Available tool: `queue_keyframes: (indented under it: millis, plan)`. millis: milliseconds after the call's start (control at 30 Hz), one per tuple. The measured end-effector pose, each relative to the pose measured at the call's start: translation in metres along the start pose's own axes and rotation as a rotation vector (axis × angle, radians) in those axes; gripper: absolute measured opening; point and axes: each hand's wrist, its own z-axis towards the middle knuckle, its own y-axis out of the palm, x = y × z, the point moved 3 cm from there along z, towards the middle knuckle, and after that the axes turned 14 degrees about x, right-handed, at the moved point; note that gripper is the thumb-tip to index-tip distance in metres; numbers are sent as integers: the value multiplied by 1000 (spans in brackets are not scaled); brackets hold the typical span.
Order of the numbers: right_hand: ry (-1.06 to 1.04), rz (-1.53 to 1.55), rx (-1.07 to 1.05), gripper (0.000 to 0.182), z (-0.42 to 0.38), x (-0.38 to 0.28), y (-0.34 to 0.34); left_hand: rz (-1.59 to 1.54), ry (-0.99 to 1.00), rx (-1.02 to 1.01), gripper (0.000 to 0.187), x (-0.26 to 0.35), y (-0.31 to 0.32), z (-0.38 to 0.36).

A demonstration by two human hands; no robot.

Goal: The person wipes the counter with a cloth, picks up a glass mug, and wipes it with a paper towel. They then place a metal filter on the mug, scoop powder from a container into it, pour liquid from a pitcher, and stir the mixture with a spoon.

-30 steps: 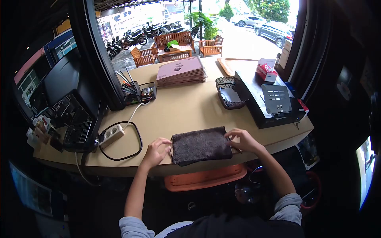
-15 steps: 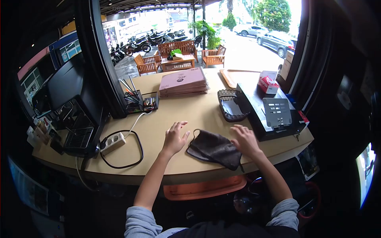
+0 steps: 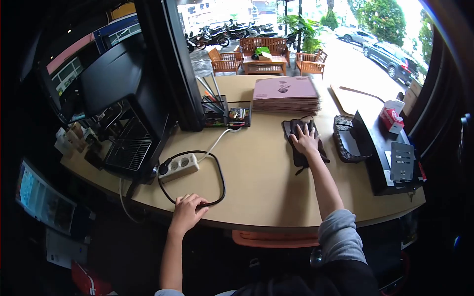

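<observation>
A: Where is the dark cloth (image 3: 298, 157) lying?

B: It is lying right of the frame's centre, flat on the table (image 3: 256, 182), with a rumpled part bunching under the person's right hand (image 3: 305, 140). A thin loop is poking out at its lower end.

A: And how is that right grip standing?

B: It is spreading wide, palm down, the fingers fanning over the cloth and pressing on it rather than closing around it.

A: What is the left hand (image 3: 187, 213) doing?

B: It is resting at the table's front edge, in the lower left-centre of the frame, its fingers loosely curling beside the black cable (image 3: 223, 185). Whether that grip is holding the cable, B cannot tell.

A: What is surrounding the cloth?

B: A stack of pink menus (image 3: 286, 93) is sitting just above it in the frame, and a black lacy basket (image 3: 351, 143) is standing near its right side. Farther left, a white power strip (image 3: 180, 167) is lying by the cable.
</observation>
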Motion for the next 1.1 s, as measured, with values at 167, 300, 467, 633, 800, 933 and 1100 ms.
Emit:
queue_keyframes:
  millis: [167,300,467,633,800,933,1100]
  plan:
    - [-462,146,46,59,-36,-100,6,-124,18,210,10,-1,-19,16]
    - [-779,281,11,57,-126,-177,-20,-209,-15,362,10,-3,-30,34]
    - [-1113,559,-23,53,-231,-258,-41,-212,22,429,11,-2,-26,36]
    - [-1252,685,-10,49,-268,-230,-54,-262,-52,359,9,7,-2,34]
    - [-936,578,-50,58,-251,-73,-87,-158,-114,193,11,1,25,20]
    - [-307,220,89,65,-209,104,-103,-212,-93,173,20,11,25,18]
    - [167,42,137,61,-206,138,-91,-421,27,313,26,81,49,43]
